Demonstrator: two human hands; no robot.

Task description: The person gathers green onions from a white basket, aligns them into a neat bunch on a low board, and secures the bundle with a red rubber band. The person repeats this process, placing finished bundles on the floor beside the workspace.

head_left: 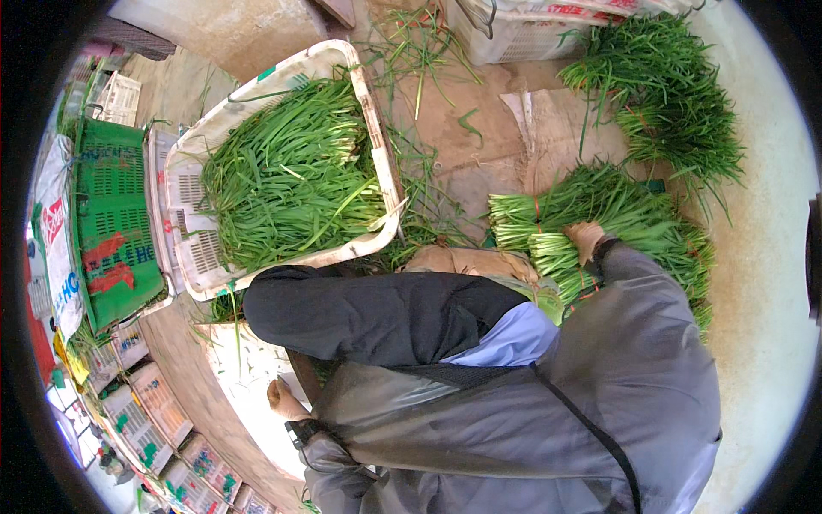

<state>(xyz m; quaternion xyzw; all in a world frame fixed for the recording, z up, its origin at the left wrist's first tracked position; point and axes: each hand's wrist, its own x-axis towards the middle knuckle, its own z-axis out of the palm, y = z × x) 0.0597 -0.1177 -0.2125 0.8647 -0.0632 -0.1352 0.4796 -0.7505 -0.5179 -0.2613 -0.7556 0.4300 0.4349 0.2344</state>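
Observation:
My right hand (585, 242) reaches to the right and grips a tied bundle of garlic chives (552, 254), its pale stem ends facing left. That bundle lies on a pile of chives (599, 201) with a reddish band showing around the stems. Low at the left, my left hand (287, 401) is over a bright white board (244, 377). Its fingers look curled, and I cannot make out anything in them. A large white plastic crate (381, 163) beyond my knee holds many loose chives (291, 184).
More chive bundles (668, 94) lie against the pale wall (766, 248) at the right. Stray leaves litter the floor (479, 163). A green crate (116, 223) stands at the left, with several stacked crates (158, 403) below it. Another white crate (497, 38) is at the top.

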